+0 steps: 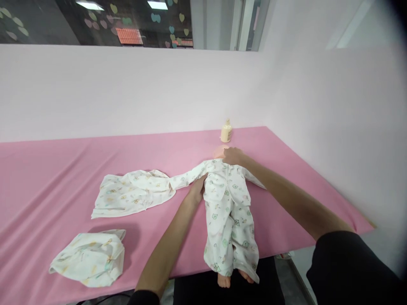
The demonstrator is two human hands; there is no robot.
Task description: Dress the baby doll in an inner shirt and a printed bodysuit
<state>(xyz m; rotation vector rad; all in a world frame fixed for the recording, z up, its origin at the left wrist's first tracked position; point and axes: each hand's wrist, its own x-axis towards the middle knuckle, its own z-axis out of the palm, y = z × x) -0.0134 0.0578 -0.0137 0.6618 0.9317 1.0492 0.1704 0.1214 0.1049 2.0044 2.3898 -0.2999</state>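
Pink cloth-covered table (pixel 63 169): doll (pixel 227 203) lay face up near right end, long axis running near to far, head toward wall, bare feet over near edge. We laid left hand (pixel 197 188) flat and open on doll's flank under its sleeve; right hand (pixel 233 156) rested at doll's neck, whether gripping we could not tell. Spare garment (pixel 133 192) just left of doll; folded cloth (pixel 90 256) near front edge; bottle (pixel 226 131) beyond head.

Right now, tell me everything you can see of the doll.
The doll lies on its back on the pink table, head toward the wall, bare feet over the near edge. It wears a white printed cloth suit. Its sleeves are spread out. The right hand covers its head, so little of the head shows. The left hand rests at its side, under one sleeve.
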